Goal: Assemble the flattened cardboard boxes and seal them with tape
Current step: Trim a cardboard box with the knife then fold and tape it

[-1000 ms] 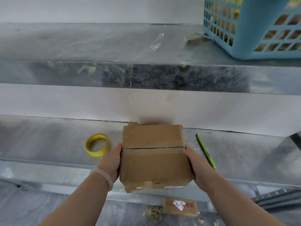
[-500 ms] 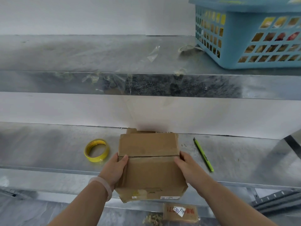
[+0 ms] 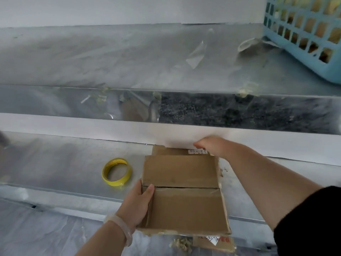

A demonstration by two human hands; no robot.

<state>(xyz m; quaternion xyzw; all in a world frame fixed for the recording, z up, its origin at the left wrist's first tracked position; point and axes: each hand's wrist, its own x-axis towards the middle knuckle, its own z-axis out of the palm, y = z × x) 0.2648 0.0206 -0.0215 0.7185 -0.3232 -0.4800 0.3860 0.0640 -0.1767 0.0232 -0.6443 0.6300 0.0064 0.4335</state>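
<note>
Brown cardboard fills the near middle of the view: a cardboard box [image 3: 181, 191] sits over the front lip of the lower metal shelf [image 3: 55, 163], its near end jutting past that lip toward the person. Its long axis runs from the person straight away toward the wall. The two top flaps are folded down and meet in a seam that crosses the box from left to right. Below the near end lies a cardboard scrap [image 3: 214, 243] with a white label.

The left hand [image 3: 137, 206], with a pale bracelet [image 3: 120, 226] at the wrist, grips the box's left side. Its thumb is hooked over the top edge, right at the seam.

Just left of the box, a yellow tape roll [image 3: 116, 171] lies flat on the shelf, apart from both hands.

The right hand [image 3: 208, 145] reaches over the far right corner of the box. It is blurred, so I cannot tell whether its fingers are spread or curled. A flat cardboard piece [image 3: 177, 150] shows just behind the box.

Further off, the upper shelf [image 3: 110, 58] carries bits of clear tape and, at far right, a blue basket [image 3: 304, 34].
</note>
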